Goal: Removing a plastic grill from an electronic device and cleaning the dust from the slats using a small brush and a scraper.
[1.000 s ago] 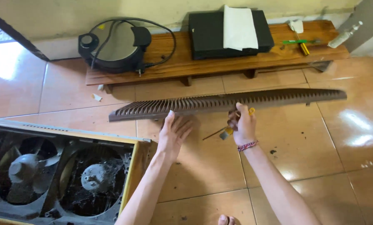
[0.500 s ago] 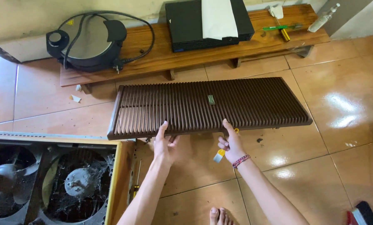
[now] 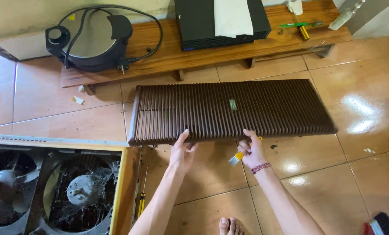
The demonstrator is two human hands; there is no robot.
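- Because the brown slatted grille (image 3: 231, 111) is long and wide, both hands take it along its near edge, spread apart to either side of the middle, which looks meant to keep it level; it lies flat over the tiled floor (image 3: 360, 143), just in front of the wooden bench (image 3: 168, 56).
- The left hand (image 3: 182, 152) has its fingers curled up onto the near edge, thumb apart, gripping the grille.
- The right hand (image 3: 252, 150) is closed on the same edge and also pinches a small yellow-handled brush (image 3: 237, 158), bristles pointing left; carrying the brush in the same grip probably keeps it ready. A braided bracelet (image 3: 260, 167) sits on that wrist.
- Whether the grille touches the floor or is held just above it cannot be told.
- Count: one grille, one brush, two hands, one bracelet.
- At lower left is an open yellow-rimmed fan unit (image 3: 120, 191) with two dusty fans (image 3: 79, 193), thick with cobwebs; one screwdriver (image 3: 141, 200) lies just beside its rim.
- On the bench: one round black appliance (image 3: 90, 37) with its cord looped over it, one black box (image 3: 223, 21) with one white sheet (image 3: 233, 16) on top, and some small tools at the right end, too small to count.
- The person's bare toes (image 3: 230, 225) show at the bottom edge.
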